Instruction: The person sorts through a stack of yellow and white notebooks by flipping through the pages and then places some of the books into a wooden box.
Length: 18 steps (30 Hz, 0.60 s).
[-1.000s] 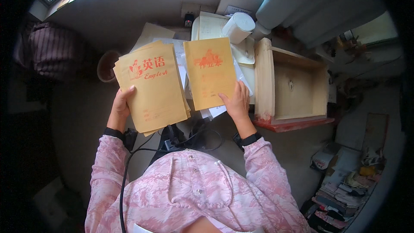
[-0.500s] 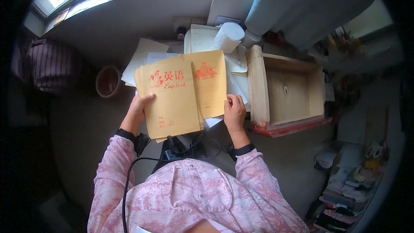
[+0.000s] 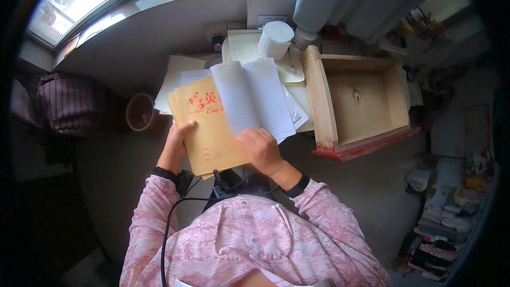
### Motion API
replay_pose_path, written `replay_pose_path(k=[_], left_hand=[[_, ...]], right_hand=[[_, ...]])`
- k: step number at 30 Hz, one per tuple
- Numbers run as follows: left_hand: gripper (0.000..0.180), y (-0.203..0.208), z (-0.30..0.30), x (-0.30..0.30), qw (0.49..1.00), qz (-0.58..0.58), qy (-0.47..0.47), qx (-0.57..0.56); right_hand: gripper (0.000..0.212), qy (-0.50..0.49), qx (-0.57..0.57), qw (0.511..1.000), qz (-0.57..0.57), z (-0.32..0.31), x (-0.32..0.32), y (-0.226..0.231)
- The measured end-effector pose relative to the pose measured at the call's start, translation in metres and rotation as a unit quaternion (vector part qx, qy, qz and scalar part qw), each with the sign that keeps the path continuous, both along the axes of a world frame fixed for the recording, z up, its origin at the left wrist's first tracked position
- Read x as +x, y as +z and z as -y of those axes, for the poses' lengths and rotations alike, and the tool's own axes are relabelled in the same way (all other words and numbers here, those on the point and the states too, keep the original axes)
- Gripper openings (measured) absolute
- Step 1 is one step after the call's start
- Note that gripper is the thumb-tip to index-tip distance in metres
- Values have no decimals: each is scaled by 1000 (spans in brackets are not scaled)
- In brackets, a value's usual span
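Observation:
My left hand (image 3: 178, 139) grips a small stack of tan exercise books (image 3: 212, 146) by its left edge, with the thumb lying on the top cover, which has red print and a red drawing. Another exercise book (image 3: 270, 95) lies open at the right of the stack, showing white lined pages. Its turned-over leaf arches across part of the top tan cover. My right hand (image 3: 261, 151) is closed at the lower edge of that leaf, slightly blurred; its fingertips are partly hidden.
Papers (image 3: 178, 77) and a white paper roll (image 3: 277, 40) lie beyond the books. An open wooden drawer (image 3: 366, 106) with a red front is at the right. A bin (image 3: 141, 112) stands at the left, and a black cable (image 3: 172, 212) crosses my front.
The right-hand exercise book, its tan cover showing before, is now open at lined pages. My right hand has moved left and carried the cover over toward the stack. My left hand keeps its hold.

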State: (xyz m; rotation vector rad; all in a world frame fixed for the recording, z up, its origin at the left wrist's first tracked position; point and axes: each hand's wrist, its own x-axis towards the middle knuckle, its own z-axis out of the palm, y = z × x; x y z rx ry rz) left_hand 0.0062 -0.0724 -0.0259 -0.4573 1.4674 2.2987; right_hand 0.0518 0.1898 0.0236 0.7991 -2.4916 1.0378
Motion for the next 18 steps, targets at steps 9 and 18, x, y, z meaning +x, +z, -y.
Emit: replay_pose_path(k=[9,18], left_hand=[[63,-3,1,3,1000,-2,0,2],[60,-6,3,4,1000,7,5,22]], right_hand=[[6,19,-5,1000,11,-8,2,-1],[6,19,-17,998,56,-4,0,-11]])
